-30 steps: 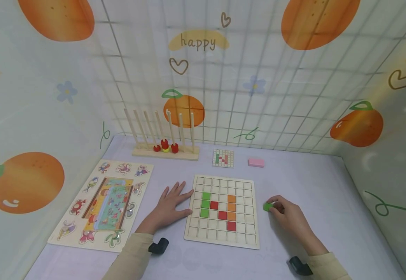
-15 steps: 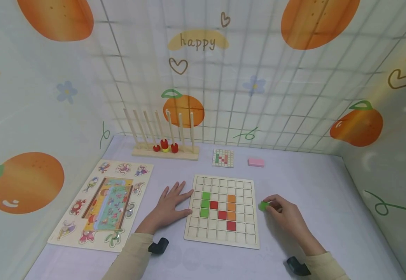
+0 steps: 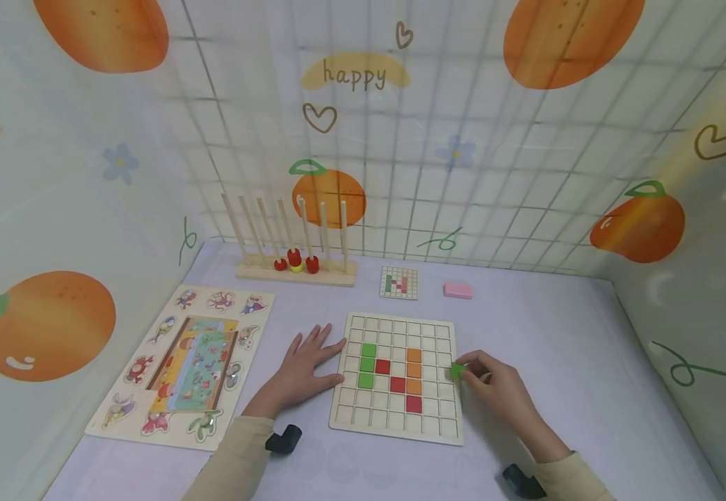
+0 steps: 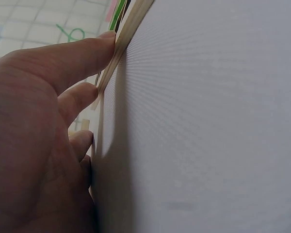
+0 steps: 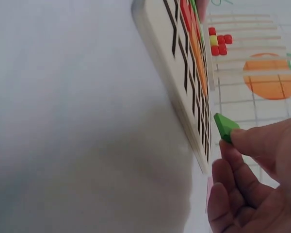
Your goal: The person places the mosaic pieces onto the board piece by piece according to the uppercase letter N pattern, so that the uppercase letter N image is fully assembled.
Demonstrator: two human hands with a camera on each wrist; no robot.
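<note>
Between thumb and fingers my right hand [image 3: 499, 390] pinches a small green square tile [image 3: 457, 371], held above the right edge of a wooden grid board [image 3: 394, 428]. The right wrist view shows the green tile [image 5: 225, 127] raised clear of the board's surface. Green tiles [image 3: 368, 365] form a column on the left of the grid, red tiles [image 3: 397, 385] run diagonally, and orange tiles [image 3: 414, 371] stand in a column on the right. My left hand [image 3: 300, 372] lies with fingers spread, thumb and index fingertip touching the board's left edge.
Behind the board lie a small pattern card [image 3: 399, 283] and a pink block [image 3: 458, 290]. A peg rack [image 3: 332, 278] with red and yellow beads stands at the back left. An animal puzzle board [image 3: 131, 424] lies left. Printed curtains surround the table.
My right hand has moved left with the green tile, from the tablecloth beside the board to over the board's right edge. The left hand has stayed still.
</note>
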